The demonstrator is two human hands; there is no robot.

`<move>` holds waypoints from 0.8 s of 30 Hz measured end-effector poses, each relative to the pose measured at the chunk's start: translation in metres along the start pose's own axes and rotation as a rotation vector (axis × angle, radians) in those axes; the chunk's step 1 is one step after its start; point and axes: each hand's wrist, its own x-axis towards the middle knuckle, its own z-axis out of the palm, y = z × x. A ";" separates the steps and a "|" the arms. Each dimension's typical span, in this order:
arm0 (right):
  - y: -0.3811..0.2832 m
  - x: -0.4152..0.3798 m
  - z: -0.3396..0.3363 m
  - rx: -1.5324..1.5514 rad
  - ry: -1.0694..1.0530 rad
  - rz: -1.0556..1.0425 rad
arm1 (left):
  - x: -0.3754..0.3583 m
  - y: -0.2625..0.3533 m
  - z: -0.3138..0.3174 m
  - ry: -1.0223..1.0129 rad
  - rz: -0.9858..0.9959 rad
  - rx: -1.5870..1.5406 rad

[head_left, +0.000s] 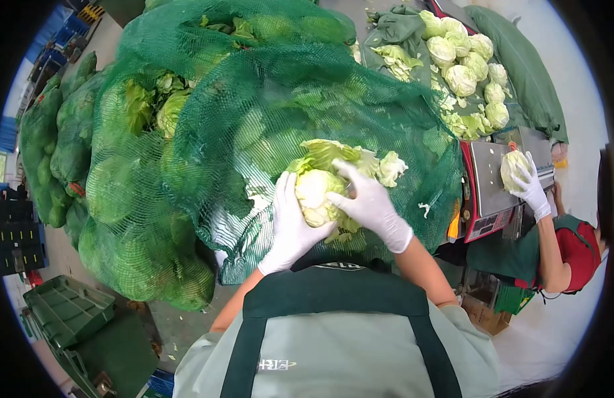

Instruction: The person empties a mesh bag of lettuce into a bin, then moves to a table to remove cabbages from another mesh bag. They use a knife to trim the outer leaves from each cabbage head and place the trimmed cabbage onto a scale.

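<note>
Wore white gloves on left hand [290,229] and right hand [372,205], gripped a pale yellow-green cabbage [318,192] over dark green netted sacks [207,132] (grey-and-red scale [489,189] alongside).

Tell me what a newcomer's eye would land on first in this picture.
First, the pale cabbage at the centre, gripped between the left hand and the right hand, both in white gloves. Behind and to the left rise big green net sacks bulging with more cabbages. At the right, a co-worker's gloved hand holds another cabbage on a scale, with a heap of trimmed cabbages at the top right.
</note>
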 end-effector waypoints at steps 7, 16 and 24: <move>0.103 0.003 0.046 0.004 0.275 0.186 | -0.005 -0.044 -0.029 -0.135 -0.073 -0.231; -0.015 0.002 0.012 0.020 0.291 -0.258 | -0.029 -0.066 -0.064 -0.364 -0.395 -0.600; 0.000 -0.008 0.079 0.137 0.154 -0.132 | -0.046 -0.037 -0.022 0.046 -0.445 -0.908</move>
